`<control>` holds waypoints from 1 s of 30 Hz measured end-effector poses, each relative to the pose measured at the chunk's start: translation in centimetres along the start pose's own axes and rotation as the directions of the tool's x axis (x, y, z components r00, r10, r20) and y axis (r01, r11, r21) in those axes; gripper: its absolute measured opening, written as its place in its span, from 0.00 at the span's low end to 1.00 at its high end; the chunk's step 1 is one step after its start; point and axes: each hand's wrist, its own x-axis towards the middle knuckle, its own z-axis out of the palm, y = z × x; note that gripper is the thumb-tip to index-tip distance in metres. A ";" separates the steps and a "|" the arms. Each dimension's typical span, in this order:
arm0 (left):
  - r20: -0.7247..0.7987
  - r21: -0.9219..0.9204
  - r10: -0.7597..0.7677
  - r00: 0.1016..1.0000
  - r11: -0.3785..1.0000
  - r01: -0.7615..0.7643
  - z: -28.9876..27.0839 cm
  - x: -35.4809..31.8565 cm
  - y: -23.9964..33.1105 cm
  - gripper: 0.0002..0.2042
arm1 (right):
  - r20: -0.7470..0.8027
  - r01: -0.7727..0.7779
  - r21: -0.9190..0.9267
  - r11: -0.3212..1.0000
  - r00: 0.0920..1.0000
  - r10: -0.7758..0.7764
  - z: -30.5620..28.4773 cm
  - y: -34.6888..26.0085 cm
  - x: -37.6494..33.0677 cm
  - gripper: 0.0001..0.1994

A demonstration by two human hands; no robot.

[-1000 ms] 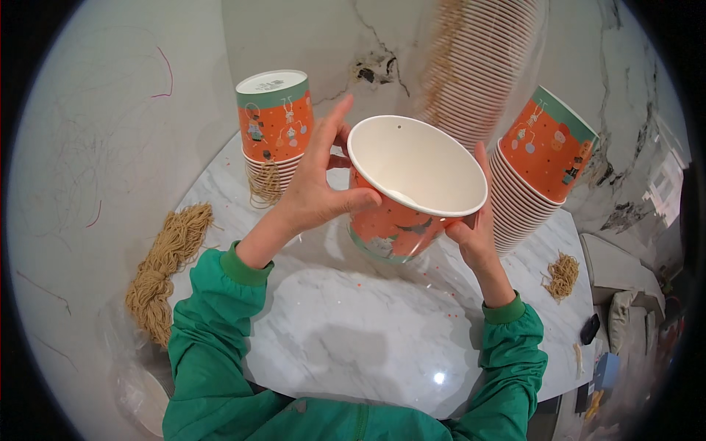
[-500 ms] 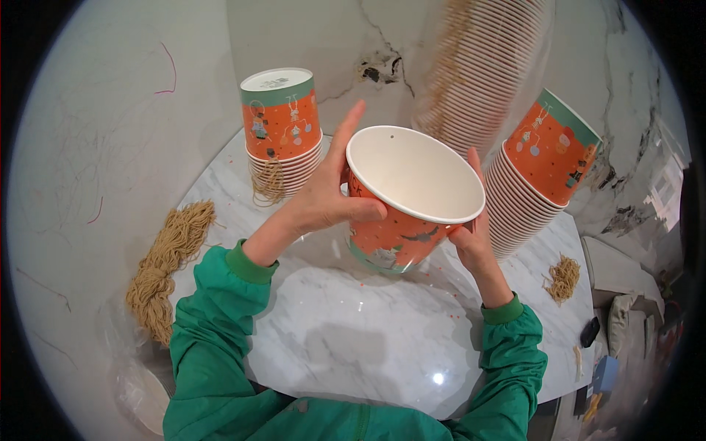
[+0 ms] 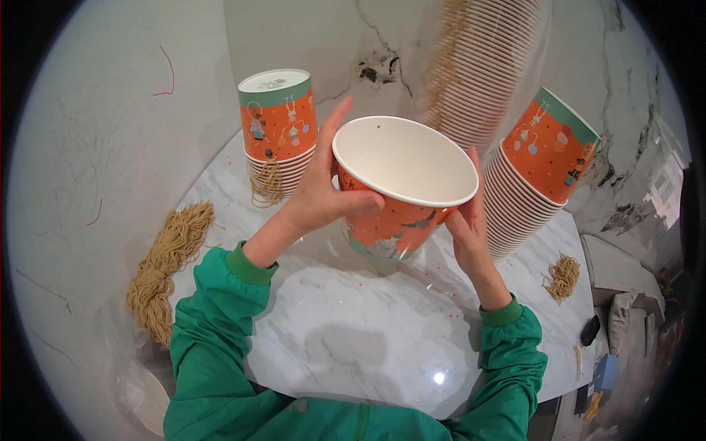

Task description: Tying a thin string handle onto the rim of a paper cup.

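A large orange and green paper bucket point(image 3: 401, 224), its white mouth tilted up towards me, is held above the middle of the table. One small dark hole shows inside, just under the far rim. My left hand point(image 3: 323, 192) grips the left side, thumb across the near wall and a finger stretched up past the rim. On the right side my right hand point(image 3: 471, 231) grips it, with the thumb below the rim and fingers behind. Behind my left hand stands an upside-down stack of like buckets point(image 3: 278, 117), a loop of tan string point(image 3: 266, 182) hanging at its side.
A second inverted stack point(image 3: 548, 151) leans at the right. Behind the held bucket rises a tall plastic-wrapped stack point(image 3: 482, 66). Tan string bundles lie on the marble table point(image 3: 353, 331): a thick hank point(image 3: 169, 268) at left, a small bunch point(image 3: 563, 279) at right. A black object point(image 3: 590, 331) sits at the right edge.
Both hands have shifted the bucket slightly left and up, away from me. The stacks and string bundles stay where they were.
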 end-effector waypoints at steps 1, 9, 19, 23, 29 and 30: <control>-0.007 -0.005 -0.005 1.000 1.000 0.005 0.0 0.0 0.1 0.63 | 0.002 0.000 0.000 1.000 1.000 0.000 0.1 0.0 0.0 0.53; -0.028 0.016 0.028 0.999 0.999 -0.028 0.1 0.1 0.1 0.64 | 0.003 0.013 -0.029 0.999 1.000 -0.013 0.2 -0.3 -0.1 0.45; -0.085 0.111 0.134 0.987 0.986 -0.124 0.8 0.1 -0.5 0.63 | -0.055 0.046 -0.117 0.992 0.997 -0.053 0.0 0.3 -0.1 0.40; -0.114 0.193 0.168 0.979 0.971 -0.144 1.3 0.0 -0.9 0.62 | -0.096 0.033 -0.107 0.994 0.994 -0.044 0.0 0.7 -0.2 0.37; -0.198 0.315 0.168 0.966 0.944 -0.100 2.3 -0.2 -1.6 0.62 | -0.114 0.026 -0.148 0.989 0.992 -0.043 0.3 0.1 -0.3 0.42; -0.203 0.322 0.179 0.963 0.941 -0.107 2.7 -0.3 -1.7 0.62 | -0.097 0.019 -0.168 0.986 0.995 -0.036 0.5 0.0 -0.4 0.45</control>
